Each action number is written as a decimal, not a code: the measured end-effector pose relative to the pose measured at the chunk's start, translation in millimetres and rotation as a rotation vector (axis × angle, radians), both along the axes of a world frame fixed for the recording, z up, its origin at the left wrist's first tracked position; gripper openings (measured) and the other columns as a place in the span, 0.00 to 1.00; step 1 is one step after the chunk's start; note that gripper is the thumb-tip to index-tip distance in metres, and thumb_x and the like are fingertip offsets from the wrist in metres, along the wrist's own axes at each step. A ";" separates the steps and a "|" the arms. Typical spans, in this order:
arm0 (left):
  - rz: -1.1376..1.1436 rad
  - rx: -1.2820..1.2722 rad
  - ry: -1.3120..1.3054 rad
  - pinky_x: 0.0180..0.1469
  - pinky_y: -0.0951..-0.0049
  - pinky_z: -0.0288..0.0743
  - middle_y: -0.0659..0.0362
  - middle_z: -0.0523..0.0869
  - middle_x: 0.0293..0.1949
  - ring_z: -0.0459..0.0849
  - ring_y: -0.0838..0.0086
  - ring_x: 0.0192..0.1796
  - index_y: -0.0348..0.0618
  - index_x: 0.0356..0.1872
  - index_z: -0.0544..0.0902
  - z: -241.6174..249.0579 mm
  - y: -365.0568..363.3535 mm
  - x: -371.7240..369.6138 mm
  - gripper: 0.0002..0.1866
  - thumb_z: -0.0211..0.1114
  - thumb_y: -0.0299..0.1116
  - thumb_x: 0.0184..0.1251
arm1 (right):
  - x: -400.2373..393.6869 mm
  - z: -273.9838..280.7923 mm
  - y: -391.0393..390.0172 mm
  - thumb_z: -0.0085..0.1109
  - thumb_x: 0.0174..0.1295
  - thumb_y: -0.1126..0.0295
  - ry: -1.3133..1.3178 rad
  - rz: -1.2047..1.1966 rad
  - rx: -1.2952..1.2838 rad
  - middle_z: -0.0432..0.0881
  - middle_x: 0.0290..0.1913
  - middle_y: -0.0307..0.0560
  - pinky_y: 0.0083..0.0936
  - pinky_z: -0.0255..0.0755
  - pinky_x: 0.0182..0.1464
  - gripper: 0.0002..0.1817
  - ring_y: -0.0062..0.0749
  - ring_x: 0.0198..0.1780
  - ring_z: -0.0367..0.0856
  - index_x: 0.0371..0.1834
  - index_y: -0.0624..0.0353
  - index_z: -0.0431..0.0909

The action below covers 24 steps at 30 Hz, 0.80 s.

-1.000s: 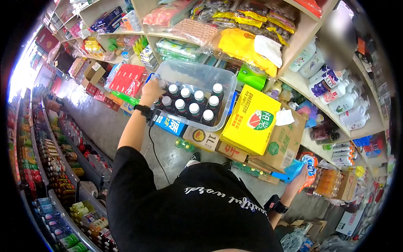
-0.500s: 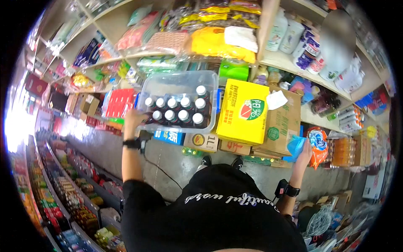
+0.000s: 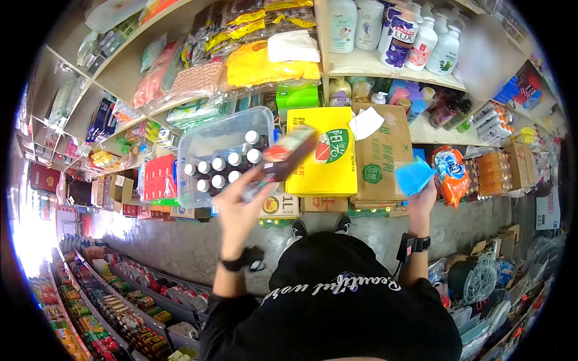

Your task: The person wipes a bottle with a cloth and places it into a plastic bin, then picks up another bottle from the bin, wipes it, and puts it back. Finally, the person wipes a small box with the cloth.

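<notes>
In my left hand (image 3: pixel 239 203) is a dark bottle with a red and white label (image 3: pixel 288 154), blurred by motion and tilted. It is above the right side of a clear plastic bin (image 3: pixel 192 144) and the edge of a yellow carton (image 3: pixel 322 180). Several dark bottles with white caps (image 3: pixel 235 159) stand upright inside the bin. My right hand (image 3: pixel 424 201) is closed on a blue cloth (image 3: pixel 414 176), bunched up in front of a brown cardboard box (image 3: pixel 385 156).
Shelves ahead hold packaged towels (image 3: pixel 259 66), pump bottles (image 3: pixel 399 39) and other goods. An orange bag (image 3: pixel 451 174) lies right of my right hand. Red boxes (image 3: pixel 159 177) sit left of the bin. Lower racks of packaged goods (image 3: pixel 120 295) run behind on the left.
My left hand has moved right from the bin's left side and now carries a bottle over the bin's right edge. My right hand still grips the blue cloth, slightly raised. The view has shifted.
</notes>
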<state>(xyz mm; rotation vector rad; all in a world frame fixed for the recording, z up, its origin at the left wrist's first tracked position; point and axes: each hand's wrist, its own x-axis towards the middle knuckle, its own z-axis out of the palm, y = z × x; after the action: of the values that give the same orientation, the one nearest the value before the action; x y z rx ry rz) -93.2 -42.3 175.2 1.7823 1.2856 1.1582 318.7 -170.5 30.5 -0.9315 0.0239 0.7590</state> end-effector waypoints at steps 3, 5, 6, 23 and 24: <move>-0.174 0.015 -0.007 0.48 0.72 0.85 0.50 0.94 0.47 0.93 0.72 0.45 0.36 0.53 0.90 -58.6 11.1 69.0 0.21 0.82 0.27 0.58 | 12.6 6.7 9.0 0.41 0.86 0.54 0.016 0.012 0.028 0.82 0.66 0.47 0.40 0.73 0.70 0.25 0.39 0.65 0.81 0.68 0.63 0.76; -0.264 0.112 0.091 0.51 0.70 0.85 0.49 0.94 0.46 0.93 0.68 0.47 0.33 0.52 0.90 -73.5 12.6 91.6 0.19 0.82 0.27 0.59 | 18.0 11.2 11.7 0.41 0.86 0.55 0.017 -0.009 0.058 0.83 0.66 0.47 0.41 0.73 0.70 0.24 0.39 0.65 0.81 0.68 0.62 0.76; -0.271 0.139 0.066 0.52 0.68 0.86 0.47 0.93 0.49 0.93 0.63 0.49 0.34 0.51 0.90 -79.1 13.0 94.1 0.19 0.82 0.28 0.59 | 21.6 12.4 10.1 0.43 0.85 0.56 -0.033 0.010 0.111 0.83 0.66 0.47 0.40 0.73 0.70 0.23 0.39 0.65 0.81 0.67 0.62 0.77; -0.195 0.234 0.468 0.52 0.53 0.81 0.47 0.83 0.45 0.85 0.48 0.49 0.42 0.56 0.79 -115.8 34.4 148.7 0.38 0.87 0.42 0.42 | -98.1 5.9 130.5 0.49 0.82 0.62 -1.320 0.467 -0.325 0.81 0.65 0.70 0.45 0.74 0.66 0.24 0.64 0.65 0.81 0.73 0.66 0.71; -0.195 0.236 0.457 0.52 0.53 0.81 0.47 0.83 0.45 0.85 0.48 0.48 0.43 0.56 0.78 -117.1 34.5 146.4 0.38 0.86 0.42 0.42 | -99.8 6.0 129.2 0.50 0.82 0.61 -1.247 0.519 -0.308 0.82 0.64 0.69 0.43 0.75 0.65 0.24 0.61 0.64 0.82 0.73 0.66 0.70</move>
<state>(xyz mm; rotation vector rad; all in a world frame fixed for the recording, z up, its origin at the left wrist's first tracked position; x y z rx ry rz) 53.2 -7.9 58.2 2.3889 1.2182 0.8483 219.0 -41.3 36.5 -1.6062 -1.2597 0.5300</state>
